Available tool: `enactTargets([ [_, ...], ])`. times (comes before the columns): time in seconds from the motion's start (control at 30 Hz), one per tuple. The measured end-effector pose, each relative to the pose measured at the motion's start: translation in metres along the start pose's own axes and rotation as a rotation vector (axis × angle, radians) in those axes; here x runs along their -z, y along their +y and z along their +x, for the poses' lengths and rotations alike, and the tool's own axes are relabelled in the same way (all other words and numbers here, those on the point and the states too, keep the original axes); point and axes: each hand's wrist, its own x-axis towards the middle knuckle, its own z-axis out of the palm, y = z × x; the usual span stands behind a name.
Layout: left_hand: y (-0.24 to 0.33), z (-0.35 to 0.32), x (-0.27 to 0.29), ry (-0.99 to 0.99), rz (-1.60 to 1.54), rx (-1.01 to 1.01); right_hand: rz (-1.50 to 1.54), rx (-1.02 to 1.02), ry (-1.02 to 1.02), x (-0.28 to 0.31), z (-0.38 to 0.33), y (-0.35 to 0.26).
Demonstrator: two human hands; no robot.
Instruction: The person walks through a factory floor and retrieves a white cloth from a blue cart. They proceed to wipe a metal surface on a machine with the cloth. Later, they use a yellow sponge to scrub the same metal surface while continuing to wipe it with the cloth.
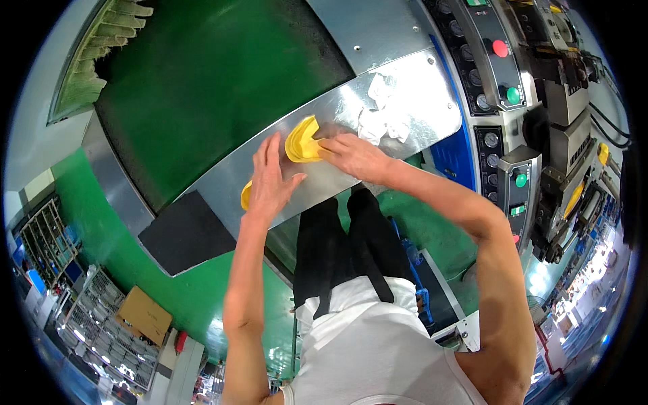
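A small stack of curved yellow pieces (302,143), thin and layered like cut sheet, rests on the metal ledge in front of me. My right hand (352,158) pinches the right edge of this stack between fingers and thumb. To the left, my left hand (271,181) is open, its thumb spread from its fingers and nothing visible in its grasp. Partly hidden behind that hand's wrist side lies another yellow piece (246,196). Crumpled white pieces (382,121) are on the ledge beyond my right hand.
A green conveyor belt (223,81) runs along the far side of the metal ledge (432,91). On the ledge's left end is a black mat (189,233). Machine panels with a red button (499,48), green buttons and gauges stand at right. A cardboard box (144,314) sits at lower left.
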Motion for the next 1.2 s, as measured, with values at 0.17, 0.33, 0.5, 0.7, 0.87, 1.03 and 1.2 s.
enactTargets([
  [0.17, 0.005, 0.018, -0.013, -0.08, -0.001, -0.024, 0.188, -0.419, 0.212, 0.032, -0.041, -0.013],
  [0.33, -0.001, 0.028, -0.036, -0.044, 0.04, -0.077, 0.093, -0.828, 0.38, 0.045, -0.07, 0.009],
  [0.5, 0.004, 0.038, -0.064, 0.038, 0.046, -0.127, 0.085, -0.892, 0.394, 0.025, -0.056, 0.026],
  [0.7, 0.025, 0.046, -0.072, -0.013, 0.083, -0.228, 0.266, -0.864, 0.315, 0.011, -0.067, 0.047],
  [0.87, 0.049, 0.064, -0.1, -0.008, -0.042, -0.206, 0.35, -0.762, 0.492, 0.024, -0.061, 0.028],
  [1.03, 0.064, 0.073, -0.121, 0.039, -0.047, -0.219, 0.346, -0.972, 0.52, -0.017, -0.04, 0.023],
  [1.2, 0.06, 0.076, -0.133, 0.157, -0.043, -0.303, 0.261, -1.005, 0.637, -0.037, -0.019, 0.02],
])
